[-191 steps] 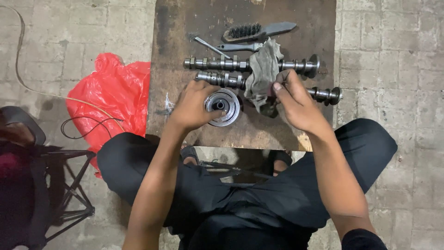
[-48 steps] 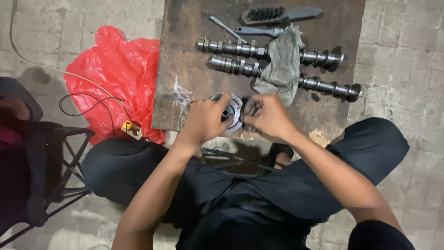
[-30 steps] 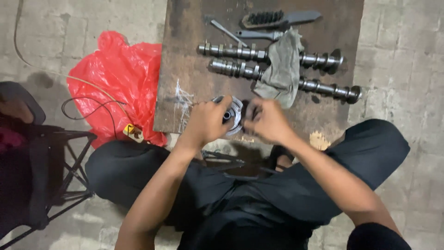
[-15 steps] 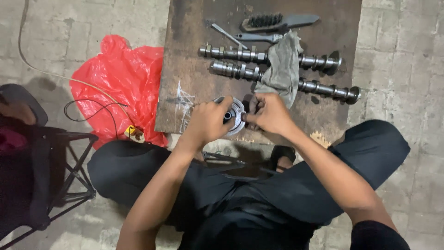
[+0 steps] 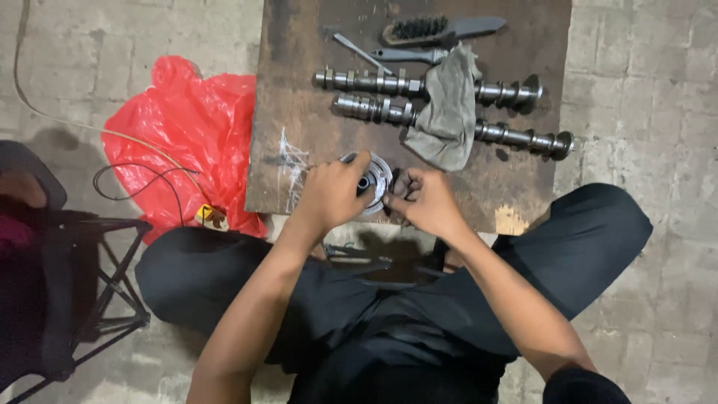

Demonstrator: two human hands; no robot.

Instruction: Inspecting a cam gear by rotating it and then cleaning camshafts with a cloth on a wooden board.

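Note:
A round silver metal gear hub (image 5: 373, 179) rests at the near edge of a dark wooden board (image 5: 299, 97). My left hand (image 5: 331, 193) grips the hub's left side. Touching its right rim, my right hand (image 5: 424, 202) pinches a small dark part (image 5: 396, 183) against it. Two long metal camshafts (image 5: 374, 82) lie side by side farther up the board, with a grey rag (image 5: 449, 116) draped over their middles.
A wire brush (image 5: 437, 30) and two thin metal tools (image 5: 407, 54) lie at the board's far end. A crumpled red plastic bag (image 5: 187, 135) and a black cable (image 5: 138, 176) are on the paving to the left. A dark folding stool (image 5: 67, 284) stands at far left.
My right hand left the rag and camshafts and came to the hub beside my left hand. Over the last second both hands stay on the hub with small shifts.

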